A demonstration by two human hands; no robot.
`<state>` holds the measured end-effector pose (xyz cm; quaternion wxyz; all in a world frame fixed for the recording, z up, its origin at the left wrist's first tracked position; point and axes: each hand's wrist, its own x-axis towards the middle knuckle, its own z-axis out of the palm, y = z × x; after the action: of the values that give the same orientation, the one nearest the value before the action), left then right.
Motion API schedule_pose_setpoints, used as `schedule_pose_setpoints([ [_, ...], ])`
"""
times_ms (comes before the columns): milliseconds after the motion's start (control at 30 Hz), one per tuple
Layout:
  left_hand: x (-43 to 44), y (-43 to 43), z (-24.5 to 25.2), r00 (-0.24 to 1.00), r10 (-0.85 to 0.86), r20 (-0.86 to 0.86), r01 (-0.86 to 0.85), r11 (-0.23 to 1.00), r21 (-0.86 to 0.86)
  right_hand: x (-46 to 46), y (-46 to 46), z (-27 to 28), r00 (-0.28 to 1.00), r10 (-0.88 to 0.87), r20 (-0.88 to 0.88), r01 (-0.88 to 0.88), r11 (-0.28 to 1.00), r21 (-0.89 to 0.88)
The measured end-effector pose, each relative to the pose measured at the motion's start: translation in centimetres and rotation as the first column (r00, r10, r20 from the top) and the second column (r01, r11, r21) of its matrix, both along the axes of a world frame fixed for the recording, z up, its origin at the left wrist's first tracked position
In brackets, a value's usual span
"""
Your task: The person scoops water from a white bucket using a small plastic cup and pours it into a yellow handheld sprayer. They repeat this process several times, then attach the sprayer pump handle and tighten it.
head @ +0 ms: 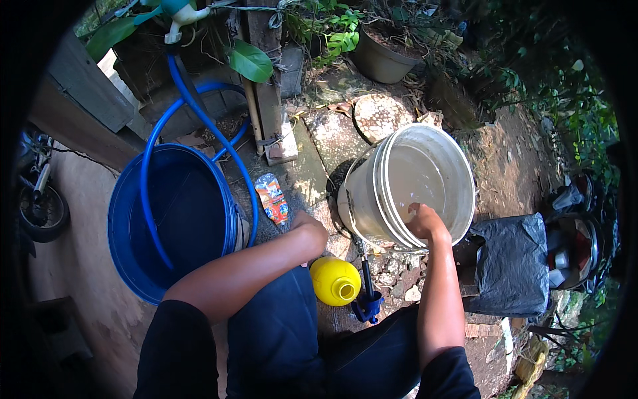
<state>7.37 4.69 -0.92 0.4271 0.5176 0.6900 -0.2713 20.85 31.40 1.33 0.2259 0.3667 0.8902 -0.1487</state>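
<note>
My right hand (424, 222) reaches over the near rim of a tilted-looking white plastic bucket (366, 197). Its fingers are bent above cloudy water (418, 174) inside; whether they hold anything is unclear. My left hand (311, 233) is by my knee, its fingers mostly hidden behind the wrist. Just left of that hand lies a colourful plastic packet (271, 199) on the ground. Between my knees and the bucket sits a round yellow plastic tank (326, 277) with an uncapped neck. Beside it is a blue sprayer pump head (369, 306) with a black tube.
A large blue tub (119, 214) stands at left, with a blue hose (214, 129) looping into it. A wooden post (269, 99) rises beyond. Black plastic (513, 264) covers something at right, near a parked motorcycle (573, 244). A plant pot (384, 60) is at the back.
</note>
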Motion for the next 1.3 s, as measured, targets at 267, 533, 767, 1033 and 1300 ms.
schedule_pose_setpoints([
  [267, 1.5, 0.0, -1.0, 0.998, 0.007, -0.059, -0.007, 1.000, 0.005, 0.7, -0.2, 0.0, 0.836, -0.318, -0.447, -0.039, 0.779, -0.626],
  [533, 1.4, -0.9, -1.2, 0.992, -0.065, -0.112, 0.078, 0.991, 0.113, 1.9, -5.0, 6.3, 0.372, -0.280, -0.885, -0.039, 0.948, -0.317],
  [767, 1.9, -0.8, 0.4, 0.993, -0.108, -0.042, 0.116, 0.948, 0.296, 5.8, -9.1, 11.9, 0.353, -0.480, -0.803, -0.237, 0.785, -0.573],
  [1033, 3.4, -0.9, 2.6, 0.975, -0.189, 0.115, 0.087, 0.805, 0.586, 9.3, -11.1, 12.7, 0.701, -0.314, -0.640, -0.240, 0.742, -0.626],
  [1300, 5.5, -1.2, 3.4, 0.953, -0.274, 0.125, 0.179, 0.848, 0.499, 12.1, -13.2, 9.8, 0.824, 0.023, -0.566, -0.346, 0.811, -0.472],
])
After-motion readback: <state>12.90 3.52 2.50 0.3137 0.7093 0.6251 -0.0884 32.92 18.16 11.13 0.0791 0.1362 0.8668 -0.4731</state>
